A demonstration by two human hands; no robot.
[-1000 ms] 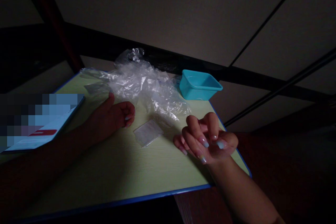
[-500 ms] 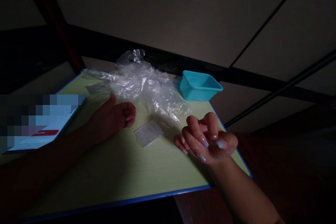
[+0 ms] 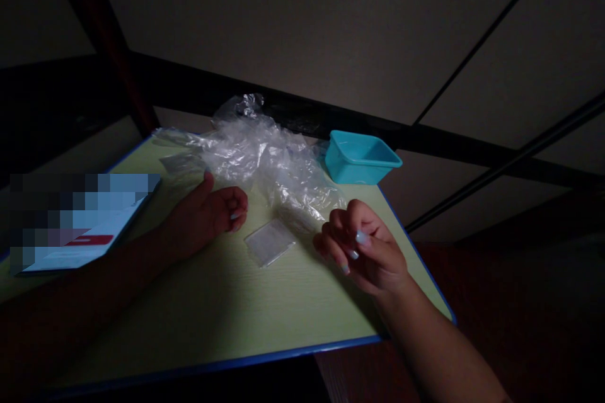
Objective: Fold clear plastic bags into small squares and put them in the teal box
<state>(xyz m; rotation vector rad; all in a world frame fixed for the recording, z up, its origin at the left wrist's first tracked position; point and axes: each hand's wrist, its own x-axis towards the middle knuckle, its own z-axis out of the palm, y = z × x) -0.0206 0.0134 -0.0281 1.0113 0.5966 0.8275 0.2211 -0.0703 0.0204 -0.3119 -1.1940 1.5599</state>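
Has just turned the right hand [image 3: 366, 252] and gathered in its fingers, bringing the thumb beside the forefinger; shows it loosely closed over the right part of the table [image 3: 222, 321], gripping nothing visible; has brought nothing into either grasp by this, nor noticeably shifted anything; shows the left hand [image 3: 208, 220] half open, with thumb well away from bent fingers and nothing visibly held; cannot tell whether it rests or hovers; lays the flat clear packet [image 3: 270, 243] on the table between the hands, touching neither, with the crumpled clear plastic [image 3: 255, 154] just beyond; stands the turquoise bin [image 3: 363, 171] upright at the far right edge, close beside that plastic; sets a lit screen [image 3: 94, 249] at the left, partly pixelated; gives the table a pale, yellow-green, faintly grained top with a blue edge, darkened by shadow towards the near side; backs it with grey-beige panels [image 3: 302, 25], divided by dark lines; leaves the room very dim, with dark reddish floor [image 3: 477, 283] at right.
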